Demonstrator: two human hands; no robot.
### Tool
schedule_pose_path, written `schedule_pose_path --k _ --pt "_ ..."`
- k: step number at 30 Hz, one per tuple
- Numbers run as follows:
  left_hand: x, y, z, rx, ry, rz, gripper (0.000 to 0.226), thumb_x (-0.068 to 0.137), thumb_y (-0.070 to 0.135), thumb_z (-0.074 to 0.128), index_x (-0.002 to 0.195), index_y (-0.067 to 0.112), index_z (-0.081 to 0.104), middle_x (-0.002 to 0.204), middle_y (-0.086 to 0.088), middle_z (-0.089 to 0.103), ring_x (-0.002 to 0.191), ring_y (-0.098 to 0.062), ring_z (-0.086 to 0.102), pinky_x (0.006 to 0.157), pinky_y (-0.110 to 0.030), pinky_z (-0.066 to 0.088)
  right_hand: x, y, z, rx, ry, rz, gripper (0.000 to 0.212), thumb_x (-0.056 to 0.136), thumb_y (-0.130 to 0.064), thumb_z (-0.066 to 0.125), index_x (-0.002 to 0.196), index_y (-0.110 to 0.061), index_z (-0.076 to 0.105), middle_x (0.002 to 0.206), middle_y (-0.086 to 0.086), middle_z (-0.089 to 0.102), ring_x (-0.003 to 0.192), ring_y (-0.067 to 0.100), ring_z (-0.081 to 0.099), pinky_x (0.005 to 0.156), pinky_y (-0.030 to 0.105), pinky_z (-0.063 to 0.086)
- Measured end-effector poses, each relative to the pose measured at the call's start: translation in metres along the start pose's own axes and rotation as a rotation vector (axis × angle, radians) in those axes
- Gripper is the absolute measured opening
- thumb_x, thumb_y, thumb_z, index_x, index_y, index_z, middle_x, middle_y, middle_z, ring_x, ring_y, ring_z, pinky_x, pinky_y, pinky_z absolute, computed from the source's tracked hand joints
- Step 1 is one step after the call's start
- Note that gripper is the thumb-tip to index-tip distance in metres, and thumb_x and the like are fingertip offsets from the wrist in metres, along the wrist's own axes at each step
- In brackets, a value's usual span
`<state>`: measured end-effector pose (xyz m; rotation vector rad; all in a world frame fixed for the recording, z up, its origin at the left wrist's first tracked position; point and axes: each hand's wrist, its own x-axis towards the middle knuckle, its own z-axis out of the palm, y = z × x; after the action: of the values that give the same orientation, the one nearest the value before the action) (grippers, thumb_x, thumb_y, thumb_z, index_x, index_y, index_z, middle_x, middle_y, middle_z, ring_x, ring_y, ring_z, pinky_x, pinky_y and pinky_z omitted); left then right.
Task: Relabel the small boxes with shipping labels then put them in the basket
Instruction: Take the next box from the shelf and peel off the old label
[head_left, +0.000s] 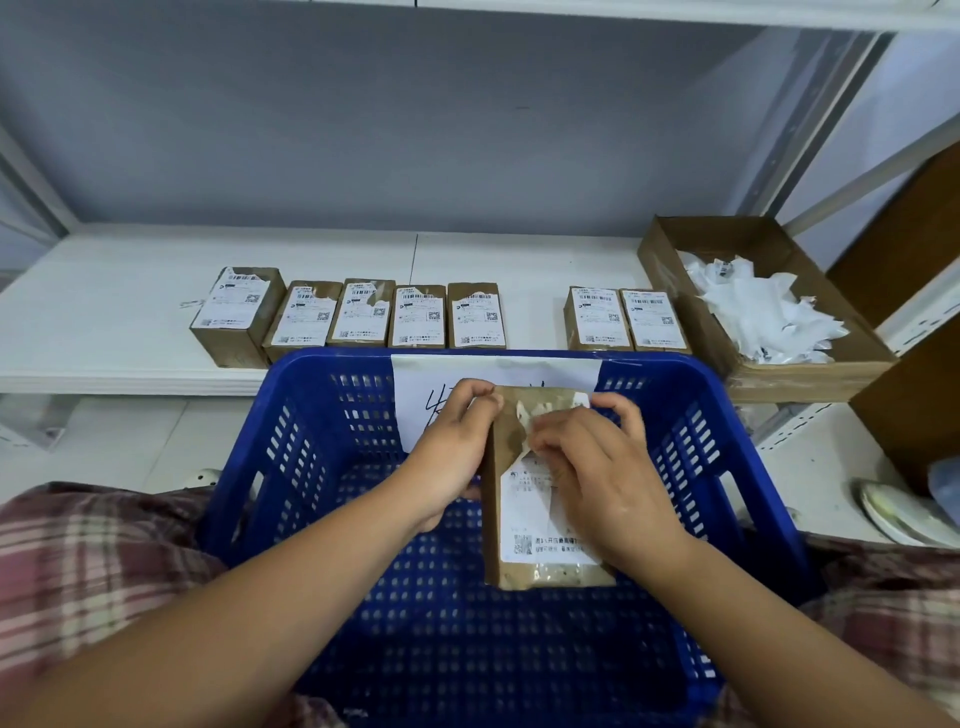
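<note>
Holding brown box (506, 441) — label (524, 501) half-torn | left grip (457, 447) clasps side | right grip (597, 467) pinches label

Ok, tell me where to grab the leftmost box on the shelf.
Probably by its short ends, reaching down from above on the near side. The leftmost box lies flat, label up. The next box crowds its right long side, while its near and far ends look free.
</note>
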<state>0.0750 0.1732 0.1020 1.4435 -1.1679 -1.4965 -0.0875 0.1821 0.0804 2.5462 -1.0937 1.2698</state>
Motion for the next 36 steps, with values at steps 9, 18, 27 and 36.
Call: schedule_pose_path --k 9,18,27,36 --pt "0.005 -0.009 -0.002 0.023 -0.172 -0.101 0.045 0.068 0.065 0.063 0.09 0.026 0.061 0.067 0.007 0.066 0.066 -0.012 0.06 0.062 -0.027 0.044 -0.009 -0.008 0.004 0.077 -0.082 -0.074 0.019 0.088 -0.006 0.054 0.105 -0.013 0.052 0.095 0.009 0.069 0.094 0.019 0.057 0.086 0.031 0.047" --pt "0.008 0.005 -0.015 0.048 -0.115 0.007 0.025 0.089 0.04 0.058 0.084 0.017 0.064 0.051 0.012 0.06 0.043 -0.002 0.053 0.038 -0.012 0.035 0.002 -0.015 0.001 0.167 -0.078 -0.012 0.018 0.09 -0.006 0.05 0.104 -0.017 0.051 0.087 0.008 0.065 0.084 0.018 0.053 0.075 0.03 0.048" --pt "0.016 0.009 -0.026 -0.043 -0.027 -0.081 0.051 0.074 0.058 0.068 0.1 0.015 0.071 0.102 -0.016 0.071 0.101 -0.038 0.066 0.097 -0.055 0.044 0.008 -0.014 -0.001 0.175 -0.101 0.002 0.008 0.09 -0.005 0.053 0.095 -0.009 0.057 0.083 0.008 0.062 0.077 0.021 0.055 0.068 0.034 0.048" --pt "0.02 0.003 -0.031 -0.115 0.071 -0.066 0.045 0.087 0.053 0.057 0.113 0.018 0.066 0.102 -0.003 0.074 0.099 -0.023 0.068 0.101 -0.048 0.044 0.001 -0.012 -0.007 0.083 -0.097 0.003 0.018 0.092 -0.011 0.056 0.102 -0.005 0.07 0.106 0.007 0.07 0.099 0.021 0.065 0.087 0.038 0.053"
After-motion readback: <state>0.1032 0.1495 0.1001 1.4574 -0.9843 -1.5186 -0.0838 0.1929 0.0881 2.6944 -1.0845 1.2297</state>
